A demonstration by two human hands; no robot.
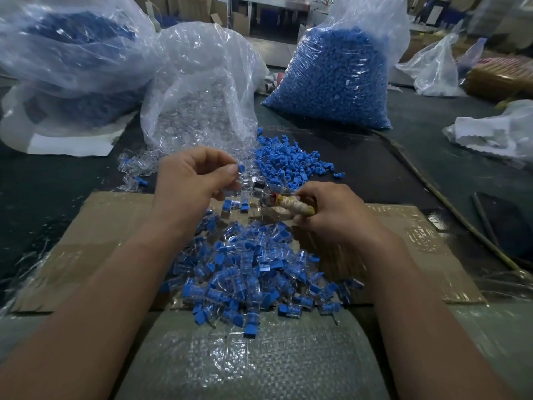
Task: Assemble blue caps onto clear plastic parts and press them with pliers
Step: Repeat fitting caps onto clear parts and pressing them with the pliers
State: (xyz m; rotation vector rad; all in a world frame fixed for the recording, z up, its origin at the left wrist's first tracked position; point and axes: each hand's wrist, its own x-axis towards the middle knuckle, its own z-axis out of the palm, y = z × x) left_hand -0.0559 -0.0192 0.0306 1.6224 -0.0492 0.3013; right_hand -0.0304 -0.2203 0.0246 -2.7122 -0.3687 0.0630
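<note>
A capped clear part (pixel 242 173) is pinched in the left hand (pixel 190 180), pliers (pixel 288 204) gripped in the right hand (pixel 331 217). At lower centre, finished pieces (pixel 253 275) are piled; loose caps (pixel 288 163) are left.

No legible text, label, brand, number or sign is found in this view. The near cardboard sheet (pixel 115 226) shows tape only. The far cartons (pixel 240 23) may carry markings, but they are too blurred to read.
</note>
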